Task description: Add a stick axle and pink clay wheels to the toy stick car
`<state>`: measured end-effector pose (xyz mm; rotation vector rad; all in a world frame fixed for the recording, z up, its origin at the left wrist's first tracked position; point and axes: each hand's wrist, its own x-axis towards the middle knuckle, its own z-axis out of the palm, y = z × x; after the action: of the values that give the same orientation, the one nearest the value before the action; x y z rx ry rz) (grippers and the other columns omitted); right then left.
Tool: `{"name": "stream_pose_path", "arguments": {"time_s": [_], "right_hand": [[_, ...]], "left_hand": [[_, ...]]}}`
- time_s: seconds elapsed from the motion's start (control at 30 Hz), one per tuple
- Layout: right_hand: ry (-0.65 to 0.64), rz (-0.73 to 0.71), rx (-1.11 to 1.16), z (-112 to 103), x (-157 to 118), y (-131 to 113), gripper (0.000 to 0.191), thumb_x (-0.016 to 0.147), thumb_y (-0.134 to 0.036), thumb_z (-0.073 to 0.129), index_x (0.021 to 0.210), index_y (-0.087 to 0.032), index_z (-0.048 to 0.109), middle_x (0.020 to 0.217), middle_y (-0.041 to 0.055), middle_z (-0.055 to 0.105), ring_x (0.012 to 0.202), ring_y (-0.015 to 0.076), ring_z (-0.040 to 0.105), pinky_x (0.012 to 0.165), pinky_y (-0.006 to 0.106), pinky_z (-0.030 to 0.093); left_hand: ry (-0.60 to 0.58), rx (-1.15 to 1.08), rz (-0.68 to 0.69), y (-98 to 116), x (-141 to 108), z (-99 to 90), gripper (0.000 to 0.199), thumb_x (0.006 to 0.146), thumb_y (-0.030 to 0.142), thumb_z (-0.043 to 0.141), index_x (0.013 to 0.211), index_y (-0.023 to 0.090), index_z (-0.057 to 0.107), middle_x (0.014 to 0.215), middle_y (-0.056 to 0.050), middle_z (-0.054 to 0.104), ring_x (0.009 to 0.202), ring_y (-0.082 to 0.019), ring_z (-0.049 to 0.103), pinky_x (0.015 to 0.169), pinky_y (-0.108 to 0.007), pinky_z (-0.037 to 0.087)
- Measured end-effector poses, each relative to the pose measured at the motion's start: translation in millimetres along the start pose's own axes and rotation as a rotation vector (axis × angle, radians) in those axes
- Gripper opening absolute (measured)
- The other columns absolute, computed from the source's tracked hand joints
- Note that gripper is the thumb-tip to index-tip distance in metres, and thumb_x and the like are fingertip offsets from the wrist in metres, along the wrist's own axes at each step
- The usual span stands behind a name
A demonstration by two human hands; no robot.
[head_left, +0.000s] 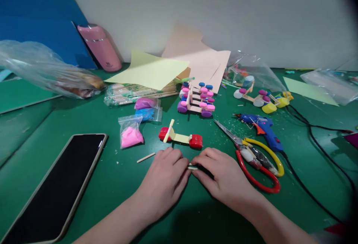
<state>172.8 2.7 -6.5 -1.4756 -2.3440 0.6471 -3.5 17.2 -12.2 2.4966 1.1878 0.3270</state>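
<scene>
My left hand [167, 173] and my right hand [220, 171] meet low over the green table, fingertips closed on the two ends of small pale sticks [192, 168]. The fingers cover most of these sticks. Just beyond the hands stands a small scooter-like model [181, 138] with red wheels and a pale yellow deck and handlebar. A loose short stick [145, 157] lies to the left of my left hand. Farther back is a group of similar models [197, 100] with purple, pink and blue parts.
Scissors [260, 162] and a blue glue gun [261, 124] with its cable lie at the right. A phone [58, 188] lies at the left, near bags of pink clay [131, 134] and blue clay [145, 114]. Paper sheets [151, 68] and a pink bottle [100, 48] are behind.
</scene>
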Motion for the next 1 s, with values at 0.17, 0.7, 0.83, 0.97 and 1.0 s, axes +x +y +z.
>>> {"name": "stream_pose_path", "arguments": {"time_s": [0.17,0.7,0.83,0.97,1.0], "right_hand": [[-0.002,-0.023,0.003,2.1,6.3,2.3,0.018,0.087,-0.022,0.043,0.094,-0.022,0.06,0.088,0.0029,0.059,0.082,0.0161,0.053,0.073,0.028,0.041],[0.019,0.022,-0.039,8.2,12.0,0.8,0.015,0.087,-0.024,0.044,0.084,-0.019,0.058,0.081,0.0036,0.058,0.076,0.017,0.051,0.068,0.029,0.039],[-0.014,0.018,-0.037,7.2,12.9,2.2,0.015,0.087,-0.024,0.043,0.081,-0.019,0.056,0.079,0.0031,0.057,0.075,0.0168,0.049,0.066,0.028,0.038],[-0.013,0.004,-0.017,5.2,11.5,2.2,0.014,0.086,-0.024,0.044,0.079,-0.019,0.055,0.079,0.0026,0.056,0.074,0.0164,0.048,0.065,0.027,0.036],[-0.015,-0.002,-0.01,4.6,11.1,2.0,0.013,0.086,-0.023,0.045,0.079,-0.019,0.055,0.079,0.0024,0.056,0.074,0.0162,0.048,0.064,0.027,0.036]], "left_hand": [[0.06,-0.023,-0.013,-2.4,-4.1,5.1,0.024,0.085,0.021,0.037,0.08,0.017,0.061,0.073,-0.006,0.055,0.071,-0.019,0.048,0.065,-0.034,0.041],[0.063,0.087,-0.132,4.5,2.7,6.6,0.021,0.082,0.021,0.041,0.068,0.017,0.056,0.068,-0.004,0.054,0.065,-0.019,0.05,0.059,-0.034,0.041],[0.018,0.083,-0.156,4.4,4.1,3.6,0.02,0.082,0.02,0.04,0.07,0.017,0.057,0.069,-0.004,0.055,0.067,-0.02,0.051,0.06,-0.035,0.041],[-0.006,0.062,-0.15,3.5,3.6,1.9,0.02,0.082,0.02,0.041,0.071,0.017,0.057,0.07,-0.005,0.056,0.068,-0.02,0.052,0.061,-0.034,0.041],[-0.003,0.059,-0.139,3.2,3.1,2.0,0.02,0.083,0.02,0.041,0.072,0.017,0.057,0.07,-0.005,0.056,0.068,-0.02,0.052,0.06,-0.034,0.042]]}}
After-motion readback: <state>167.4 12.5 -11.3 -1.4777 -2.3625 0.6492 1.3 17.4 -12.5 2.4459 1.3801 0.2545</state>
